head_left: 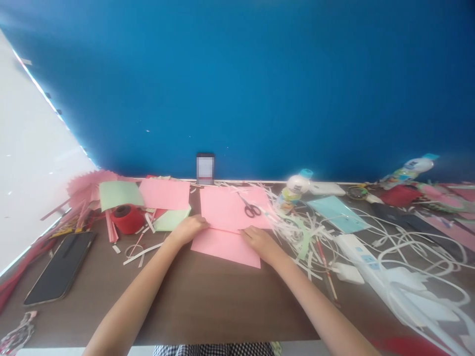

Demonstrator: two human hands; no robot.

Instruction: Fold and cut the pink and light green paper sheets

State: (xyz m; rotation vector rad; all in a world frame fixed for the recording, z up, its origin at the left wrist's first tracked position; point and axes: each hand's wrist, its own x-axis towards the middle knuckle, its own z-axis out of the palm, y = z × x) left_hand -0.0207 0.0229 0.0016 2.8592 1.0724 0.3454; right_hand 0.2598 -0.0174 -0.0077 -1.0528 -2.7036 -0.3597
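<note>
A pink sheet of paper (226, 246) lies on the brown table (208, 301) in front of me, its far edge overlapping a second pink sheet (226, 207). My left hand (189, 228) rests on the near sheet's upper left corner, fingers curled and pressing the edge. My right hand (260, 240) presses the upper right part of the same sheet, fingers bent down onto it. Small black-handled scissors (251, 208) lie on the far pink sheet, just beyond my right hand.
Left: a red tape roll (127, 218), green and pink papers, a dark phone (61, 267). A phone (205, 168) stands against the blue wall. Right: white paper strips, a glue bottle (295, 190), a blue sheet (336, 212), a white power strip (358, 252) with cables.
</note>
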